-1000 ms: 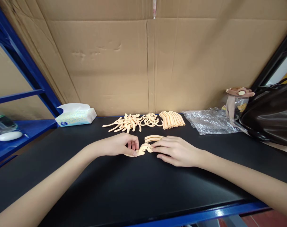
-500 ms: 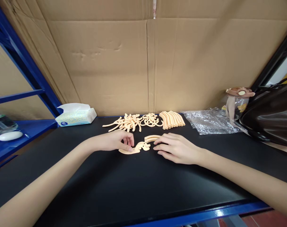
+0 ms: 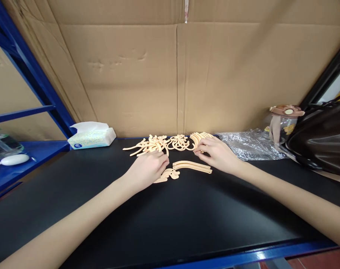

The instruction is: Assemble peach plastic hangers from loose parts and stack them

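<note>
Wavy pale pieces [image 3: 173, 173] lie towards the back edge of the worktop [image 3: 175, 220], left hand [image 3: 147, 170] curled at their left end! Right hand [image 3: 219, 155], fingers bunched narrow, at the curved-strip stack [image 3: 198, 137]; can't tell either's grip.

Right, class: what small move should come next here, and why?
Probably the right hand should pinch one strip from the fanned row: its bent fingers overlap that row in view, while the left hand partly covers the scroll-shaped wooden-looking work.
</note>
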Action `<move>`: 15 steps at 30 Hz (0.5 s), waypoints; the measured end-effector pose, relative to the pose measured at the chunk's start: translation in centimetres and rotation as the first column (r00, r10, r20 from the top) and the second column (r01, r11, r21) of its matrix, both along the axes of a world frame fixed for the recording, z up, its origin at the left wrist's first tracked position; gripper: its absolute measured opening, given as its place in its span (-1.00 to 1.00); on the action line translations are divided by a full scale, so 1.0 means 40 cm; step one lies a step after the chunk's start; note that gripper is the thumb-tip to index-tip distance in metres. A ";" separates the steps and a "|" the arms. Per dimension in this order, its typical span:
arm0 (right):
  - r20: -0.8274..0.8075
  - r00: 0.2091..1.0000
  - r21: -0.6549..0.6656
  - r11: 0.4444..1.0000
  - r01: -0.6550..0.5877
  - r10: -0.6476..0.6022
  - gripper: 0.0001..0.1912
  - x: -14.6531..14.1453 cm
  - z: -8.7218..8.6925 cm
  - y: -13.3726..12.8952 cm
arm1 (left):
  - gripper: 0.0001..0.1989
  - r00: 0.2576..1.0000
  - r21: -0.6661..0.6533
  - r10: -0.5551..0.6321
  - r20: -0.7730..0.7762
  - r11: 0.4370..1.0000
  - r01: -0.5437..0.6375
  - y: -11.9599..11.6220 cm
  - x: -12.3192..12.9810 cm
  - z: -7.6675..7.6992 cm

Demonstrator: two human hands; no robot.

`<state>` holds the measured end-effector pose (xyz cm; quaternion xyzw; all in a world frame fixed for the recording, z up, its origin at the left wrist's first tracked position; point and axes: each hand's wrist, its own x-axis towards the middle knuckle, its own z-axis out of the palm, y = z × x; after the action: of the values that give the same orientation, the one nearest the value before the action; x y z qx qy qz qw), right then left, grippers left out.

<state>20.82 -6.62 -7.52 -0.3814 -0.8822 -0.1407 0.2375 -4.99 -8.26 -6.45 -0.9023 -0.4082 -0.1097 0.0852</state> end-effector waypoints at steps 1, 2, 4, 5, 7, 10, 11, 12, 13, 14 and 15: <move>0.012 0.999 -0.017 0.999 0.039 -0.039 -0.79 0.000 0.006 0.017 | -0.68 1.000 0.002 0.024 -0.010 1.000 -0.024 0.002 -0.002 -0.003; 0.036 0.997 -0.043 0.996 0.075 -0.073 -0.80 -0.002 0.011 0.035 | -0.69 0.999 -0.004 0.041 -0.017 0.999 -0.041 0.005 -0.004 -0.005; 0.083 0.988 -0.093 0.986 0.136 -0.128 -0.79 -0.011 0.017 0.073 | -0.70 0.998 -0.035 0.055 -0.029 0.998 -0.056 0.011 -0.010 -0.009; 0.106 0.984 -0.113 0.981 0.157 -0.145 -0.79 -0.018 0.019 0.092 | -0.70 0.998 -0.053 0.054 -0.037 0.997 -0.056 0.014 -0.012 -0.010; 0.114 0.980 -0.124 0.977 0.175 -0.161 -0.79 -0.036 0.020 0.125 | -0.68 0.997 -0.080 0.041 -0.058 0.996 -0.046 0.020 -0.017 -0.012; 0.116 0.974 -0.131 0.969 0.209 -0.195 -0.79 -0.068 0.019 0.160 | -0.65 0.996 -0.093 0.014 -0.083 0.995 -0.022 0.025 -0.020 -0.014; 0.116 0.971 -0.134 0.965 0.224 -0.209 -0.79 -0.078 0.019 0.167 | -0.64 0.996 -0.092 0.009 -0.089 0.996 -0.018 0.026 -0.020 -0.014; 0.117 0.967 -0.138 0.961 0.239 -0.224 -0.79 -0.087 0.018 0.173 | -0.62 0.996 -0.092 0.007 -0.094 0.996 -0.016 0.026 -0.020 -0.015; 0.119 0.964 -0.142 0.957 0.253 -0.238 -0.80 -0.095 0.018 0.178 | -0.60 0.995 -0.090 0.006 -0.098 0.996 -0.015 0.026 -0.020 -0.015; 0.123 0.961 -0.148 0.953 0.265 -0.249 -0.80 -0.102 0.017 0.182 | -0.59 0.995 -0.089 0.006 -0.101 0.996 -0.015 0.025 -0.020 -0.015; 0.126 0.958 -0.153 0.949 0.276 -0.258 -0.81 -0.108 0.016 0.185 | -0.59 0.995 -0.088 0.004 -0.103 0.996 -0.013 0.025 -0.020 -0.015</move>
<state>16.49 0.77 -6.90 -0.5083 -0.8423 -0.1160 0.1367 -5.77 -7.25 -7.06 -0.9078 -0.4117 -0.0448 0.0664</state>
